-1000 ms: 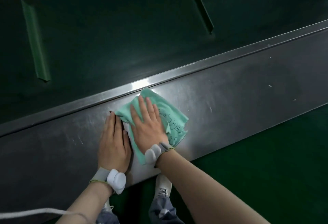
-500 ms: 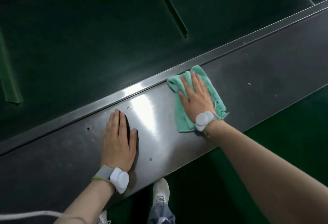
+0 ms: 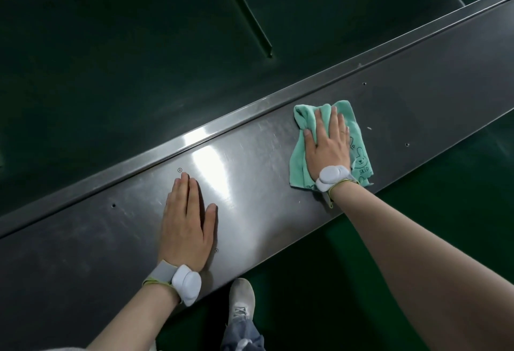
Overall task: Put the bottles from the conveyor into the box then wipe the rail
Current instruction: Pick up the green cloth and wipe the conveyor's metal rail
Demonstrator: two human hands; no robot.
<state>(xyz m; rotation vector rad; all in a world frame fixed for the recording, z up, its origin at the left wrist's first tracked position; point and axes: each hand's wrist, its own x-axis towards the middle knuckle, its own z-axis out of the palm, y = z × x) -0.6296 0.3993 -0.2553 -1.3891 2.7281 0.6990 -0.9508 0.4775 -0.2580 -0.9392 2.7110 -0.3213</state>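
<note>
A wide stainless steel rail [image 3: 250, 178] runs diagonally from lower left to upper right along the dark green conveyor belt [image 3: 139, 58]. My right hand [image 3: 326, 142] lies flat on a mint-green cloth [image 3: 358, 153] with a rabbit print, pressing it onto the rail. My left hand [image 3: 186, 222] rests flat on the bare metal to the left, fingers together, holding nothing. No bottles or box are in view.
A raised cleat [image 3: 247, 14] crosses the belt at the back. The green floor [image 3: 417, 225] lies below the rail's near edge, with my shoe [image 3: 241, 302] on it. Small screw holes dot the rail.
My right hand has slid the cloth along the rail to the right, away from my left hand. The left hand has stayed flat in about the same spot.
</note>
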